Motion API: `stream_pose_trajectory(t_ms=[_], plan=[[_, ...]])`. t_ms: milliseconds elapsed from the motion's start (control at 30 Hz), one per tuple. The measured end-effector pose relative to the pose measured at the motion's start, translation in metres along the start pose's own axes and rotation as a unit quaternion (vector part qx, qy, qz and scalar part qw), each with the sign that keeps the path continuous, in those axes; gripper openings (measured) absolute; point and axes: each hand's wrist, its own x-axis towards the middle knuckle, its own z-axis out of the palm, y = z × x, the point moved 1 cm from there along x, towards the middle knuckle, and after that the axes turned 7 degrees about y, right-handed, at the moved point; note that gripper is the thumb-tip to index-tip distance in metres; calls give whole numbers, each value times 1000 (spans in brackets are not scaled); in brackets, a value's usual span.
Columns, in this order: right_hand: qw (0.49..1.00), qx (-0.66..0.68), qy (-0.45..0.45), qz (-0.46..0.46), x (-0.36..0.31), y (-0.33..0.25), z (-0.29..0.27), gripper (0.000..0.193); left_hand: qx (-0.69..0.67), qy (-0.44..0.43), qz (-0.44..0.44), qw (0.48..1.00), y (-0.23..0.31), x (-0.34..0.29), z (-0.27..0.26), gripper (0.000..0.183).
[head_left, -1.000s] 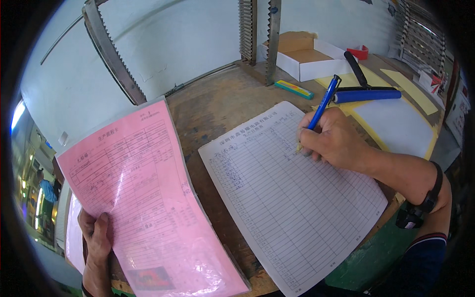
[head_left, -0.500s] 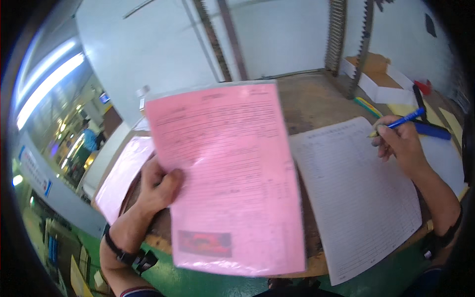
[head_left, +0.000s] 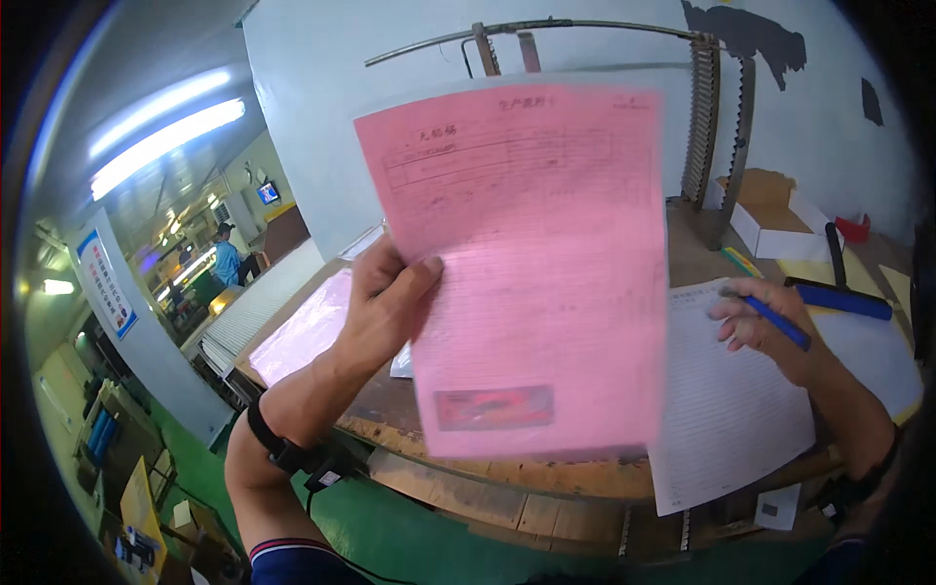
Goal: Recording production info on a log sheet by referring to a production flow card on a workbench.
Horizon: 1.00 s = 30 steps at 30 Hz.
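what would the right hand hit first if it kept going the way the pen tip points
Probably the pink sheet. The right hand rests on the white form with the blue pen aimed left, toward the pink sheet's right edge. That sheet is held up by the left hand, so depth is unclear; it may pass underneath.

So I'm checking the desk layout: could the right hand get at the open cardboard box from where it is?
Probably yes. The right hand, holding a blue pen, rests on the white form; the cardboard box sits just beyond it on the same bench, with nothing between.
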Motion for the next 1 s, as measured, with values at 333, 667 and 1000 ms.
stream_pose_trajectory(t_ms=[333, 667, 1000], plan=[[987, 53, 91, 119, -1, -7, 12, 39, 146, -38, -69, 986, -14, 29, 90, 48], [977, -148, 73, 137, 7, 18, -4, 41, 274, -345, 254, 861, 9, -50, 154, 43], [976, -131, 82, 152, 11, 17, -5, 34, 392, -402, 289, 775, -4, -50, 151, 32]])
